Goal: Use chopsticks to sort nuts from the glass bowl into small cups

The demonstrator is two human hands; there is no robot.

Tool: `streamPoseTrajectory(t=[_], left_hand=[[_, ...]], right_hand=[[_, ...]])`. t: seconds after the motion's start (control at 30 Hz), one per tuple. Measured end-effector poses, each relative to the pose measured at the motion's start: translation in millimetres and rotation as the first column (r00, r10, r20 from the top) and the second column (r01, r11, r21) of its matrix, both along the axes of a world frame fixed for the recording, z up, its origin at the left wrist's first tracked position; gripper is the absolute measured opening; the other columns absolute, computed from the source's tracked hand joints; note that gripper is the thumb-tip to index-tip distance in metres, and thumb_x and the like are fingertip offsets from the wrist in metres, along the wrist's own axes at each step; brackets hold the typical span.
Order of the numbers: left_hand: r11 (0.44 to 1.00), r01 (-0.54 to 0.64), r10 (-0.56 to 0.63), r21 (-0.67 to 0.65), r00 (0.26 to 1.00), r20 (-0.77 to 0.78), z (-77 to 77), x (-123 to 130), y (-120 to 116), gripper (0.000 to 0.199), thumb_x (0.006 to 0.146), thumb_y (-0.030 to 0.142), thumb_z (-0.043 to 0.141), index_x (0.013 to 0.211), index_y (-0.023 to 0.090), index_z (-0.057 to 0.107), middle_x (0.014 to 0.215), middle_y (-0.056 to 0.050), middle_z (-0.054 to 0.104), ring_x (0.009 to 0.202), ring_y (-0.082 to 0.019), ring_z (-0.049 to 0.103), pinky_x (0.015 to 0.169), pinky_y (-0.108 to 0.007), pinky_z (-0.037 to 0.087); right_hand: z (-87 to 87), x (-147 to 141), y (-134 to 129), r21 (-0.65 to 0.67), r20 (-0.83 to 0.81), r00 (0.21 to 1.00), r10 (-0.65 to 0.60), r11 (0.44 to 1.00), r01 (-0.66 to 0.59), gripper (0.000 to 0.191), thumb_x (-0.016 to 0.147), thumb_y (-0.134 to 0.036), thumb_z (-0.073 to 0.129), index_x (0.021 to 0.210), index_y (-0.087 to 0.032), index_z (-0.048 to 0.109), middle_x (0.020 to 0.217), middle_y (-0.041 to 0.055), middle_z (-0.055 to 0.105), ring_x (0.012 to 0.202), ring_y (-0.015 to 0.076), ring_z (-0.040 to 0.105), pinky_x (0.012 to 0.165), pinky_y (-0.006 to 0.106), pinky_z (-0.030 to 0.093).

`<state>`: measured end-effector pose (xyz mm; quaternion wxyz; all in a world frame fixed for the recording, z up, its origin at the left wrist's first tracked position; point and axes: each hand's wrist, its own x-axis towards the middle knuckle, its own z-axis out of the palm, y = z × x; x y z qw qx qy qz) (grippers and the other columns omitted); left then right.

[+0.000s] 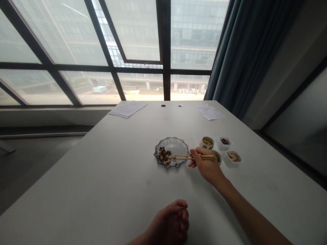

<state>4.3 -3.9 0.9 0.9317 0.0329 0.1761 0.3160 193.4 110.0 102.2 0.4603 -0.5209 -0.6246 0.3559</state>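
My right hand [205,165] holds a pair of wooden chopsticks [194,157], and their tips reach over a scalloped glass dish [173,141]. A heap of mixed brown and tan nuts [164,156] lies in the dish's left part, touching the chopstick tips or very close to them. Just behind my right hand stand several small bowls holding nuts or dark pieces, including a round cup [207,143] and a white square bowl [232,158]. My left hand [171,223] rests curled on the near table edge, holding nothing.
The long white table [102,163] runs toward large windows [138,34]. Loose papers [127,109] and more sheets [209,112] lie at its far end. A dark teal curtain [230,58] hangs at the right, and the floor shows beyond the table's left edge.
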Motion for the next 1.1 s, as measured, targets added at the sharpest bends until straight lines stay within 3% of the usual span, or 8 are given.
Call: streamPoseTrajectory(t=[0.13,0.4,0.5,0.6,0.7,0.87,0.97,1.1], left_hand=[[1.0,0.001,-0.001,0.0,1.0,0.009,-1.5,0,1,0.014,0.082,0.018,0.072,0.094,0.018,0.067,0.076,0.001,0.068,0.063,-0.011,0.063,0.057,-0.023,0.032],[1.0,0.008,-0.008,-0.009,1.0,0.017,0.5,-2,1,0.013,0.083,0.017,0.073,0.095,0.018,0.068,0.078,0.001,0.069,0.066,-0.011,0.065,0.059,-0.022,0.036],[1.0,0.002,-0.002,-0.005,1.0,0.021,1.4,-1,1,0.013,0.083,0.017,0.073,0.094,0.018,0.069,0.077,0.001,0.07,0.065,-0.011,0.065,0.058,-0.022,0.036],[1.0,-0.002,0.002,0.0,1.0,0.025,1.7,-1,2,0.013,0.082,0.017,0.074,0.094,0.018,0.069,0.077,0.001,0.07,0.065,-0.011,0.066,0.058,-0.022,0.037],[1.0,-0.007,0.007,0.0,1.0,0.025,1.6,-1,2,0.013,0.082,0.017,0.074,0.094,0.018,0.07,0.078,0.001,0.07,0.066,-0.011,0.066,0.058,-0.022,0.037],[1.0,-0.008,0.008,0.001,1.0,0.028,-0.5,-1,2,0.013,0.083,0.018,0.074,0.095,0.018,0.07,0.078,0.001,0.07,0.066,-0.011,0.066,0.058,-0.022,0.038],[1.0,0.004,-0.004,0.007,1.0,0.03,-2.5,-1,3,0.014,0.082,0.018,0.075,0.094,0.018,0.07,0.076,0.001,0.069,0.065,-0.011,0.065,0.058,-0.022,0.038],[1.0,0.001,-0.001,0.005,0.999,0.034,-3.6,-1,3,0.014,0.081,0.019,0.077,0.094,0.018,0.07,0.075,0.001,0.069,0.063,-0.011,0.064,0.056,-0.022,0.036]], right_hand=[[-8.3,-1,1,0.051,0.031,1.0,0.005,0.999,-0.007,0.047,0.097,-0.057,0.052,0.073,-0.019,0.066,0.058,0.0021,0.069,0.051,0.0153,0.066,0.052,0.024,0.05],[-19.9,-4,4,0.115,-0.048,0.99,-0.13,0.984,0.134,0.053,0.098,-0.06,0.048,0.069,-0.019,0.064,0.05,0.0008,0.063,0.042,0.0127,0.055,0.044,0.023,0.044],[-14.9,-1,5,0.146,-0.044,0.987,-0.157,0.976,0.161,0.052,0.097,-0.06,0.049,0.069,-0.019,0.065,0.05,0.001,0.063,0.042,0.0128,0.056,0.045,0.023,0.045],[1.7,10,5,0.189,-0.065,0.976,-0.209,0.958,0.218,0.052,0.096,-0.061,0.051,0.069,-0.018,0.066,0.05,0.0019,0.064,0.042,0.0129,0.057,0.043,0.023,0.046],[28.6,34,5,0.249,-0.125,0.932,-0.341,0.898,0.362,0.052,0.094,-0.062,0.054,0.072,-0.017,0.068,0.05,0.0022,0.064,0.039,0.0133,0.058,0.041,0.023,0.047],[65.2,98,9,0.283,-0.199,0.726,-0.658,0.671,0.686,0.047,0.094,-0.057,0.056,0.07,-0.017,0.065,0.049,0.0023,0.064,0.037,0.0143,0.061,0.037,0.022,0.049],[67.8,131,15,0.212,-0.185,0.637,-0.748,0.603,0.769,0.042,0.095,-0.05,0.056,0.068,-0.018,0.061,0.045,0.0001,0.059,0.036,0.0139,0.061,0.035,0.019,0.048],[55.3,154,26,0.172,-0.092,0.629,-0.772,0.61,0.774,0.038,0.094,-0.042,0.058,0.065,-0.018,0.059,0.046,0.0,0.059,0.035,0.0154,0.062,0.032,0.02,0.047]])
